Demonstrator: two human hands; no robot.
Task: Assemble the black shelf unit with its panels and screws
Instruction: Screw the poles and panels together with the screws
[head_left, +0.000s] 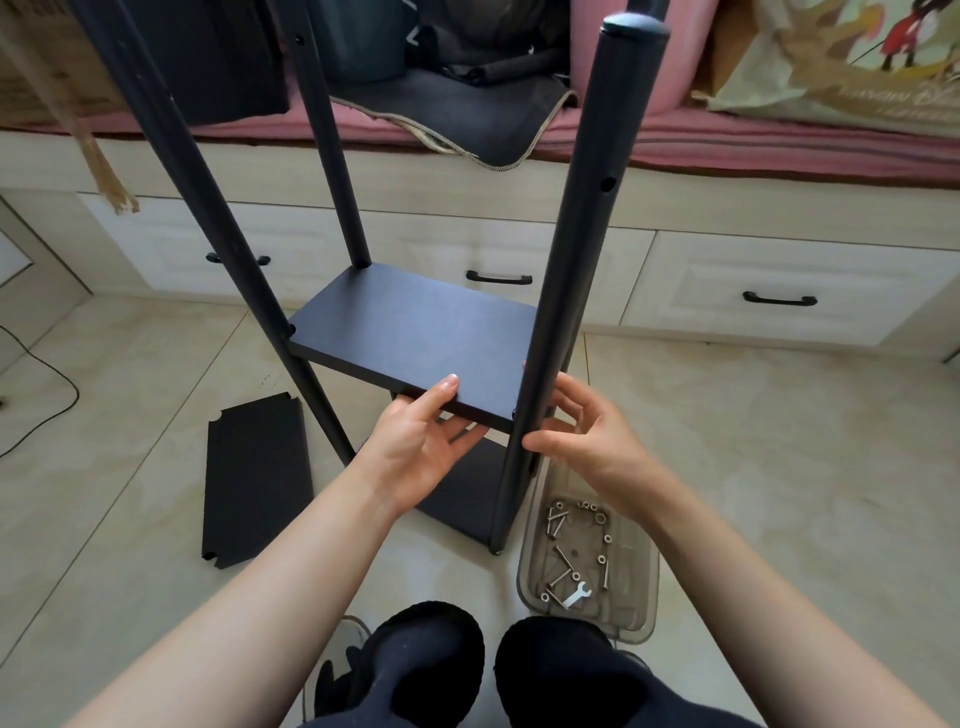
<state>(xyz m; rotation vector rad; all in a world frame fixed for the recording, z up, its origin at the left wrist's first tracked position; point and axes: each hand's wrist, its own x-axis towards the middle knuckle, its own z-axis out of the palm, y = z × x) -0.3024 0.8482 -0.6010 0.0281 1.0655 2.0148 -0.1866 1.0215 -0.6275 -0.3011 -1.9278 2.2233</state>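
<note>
Left hand (423, 447) grasps the near edge of the middle shelf panel (415, 338), thumb on top and fingers curled beneath; right hand (587, 436) works at the near right pole (571, 291) just where that panel's corner meets it, fingers loosely curled about the pole, and whether they pinch a screw cannot be told. The step in hand appears to be fixing this corner to the pole; to do it well, the left hand should keep the panel level and its corner notch seated against the pole, so that the hole in the pole lines up with the panel edge before any screw is driven; start the thread by fingers, straight, and tighten only once all corners sit true. A lower panel (467, 493) sits beneath; two further poles (332, 130) rise behind. Spare panel (257, 478) lies flat on the floor (779, 467) at left; clear tray (587, 561) beside the pole's foot holds screws (563, 558) and a small wrench (577, 594), within easy reach of the right hand.
</note>
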